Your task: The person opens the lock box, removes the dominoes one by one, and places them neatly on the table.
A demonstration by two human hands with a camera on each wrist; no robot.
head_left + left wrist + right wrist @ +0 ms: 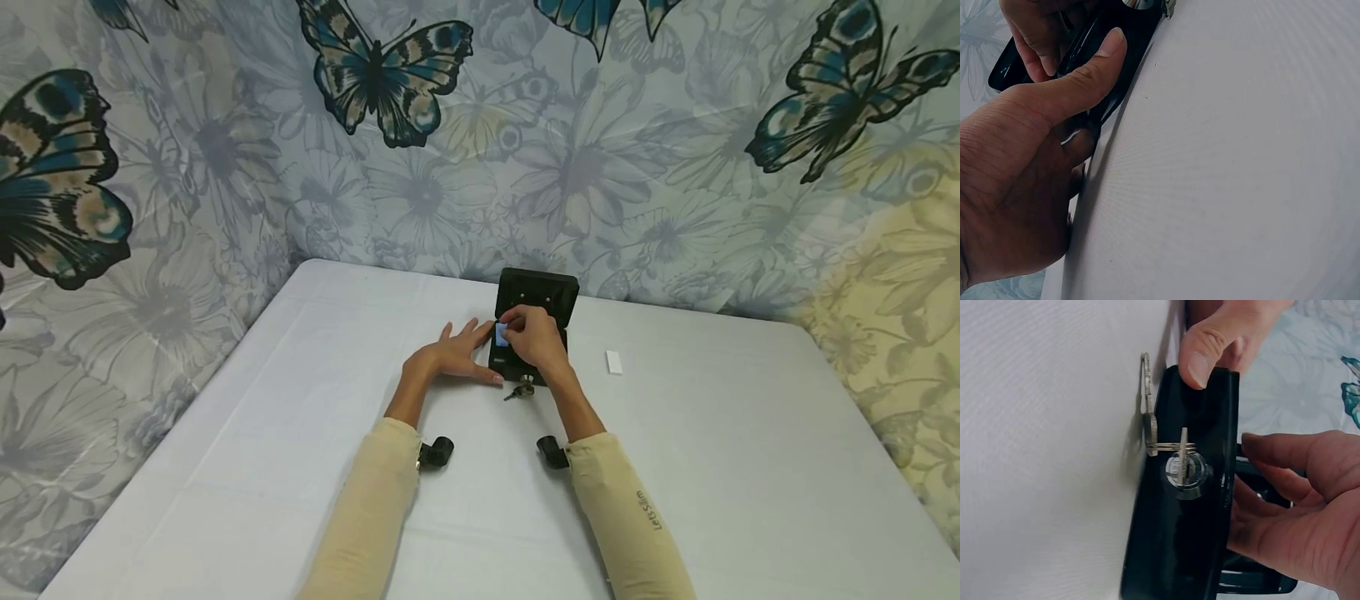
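A black cash box [512, 365] stands on the table with its lid [536, 290] raised. My left hand [455, 353] steadies its left side, fingers spread and fairly straight; the thumb [1094, 72] lies against the front wall. From above, my right hand [534, 337] reaches into the box with curled fingers. Its thumb and forefinger pinch at the edge of a light blue flat piece [501, 336] at the box's left side. In the right wrist view, the fingertips are hidden behind the front wall. A key [1183, 456] sits in the front lock [1190, 472], and a second key [1149, 394] hangs from its ring.
On the white-covered table [712, 433], a small white rectangular block [613, 362] lies to the right of the box. Behind the raised lid is a wall hung with butterfly-printed cloth [450, 192]. Each wrist carries a small black camera [437, 452].
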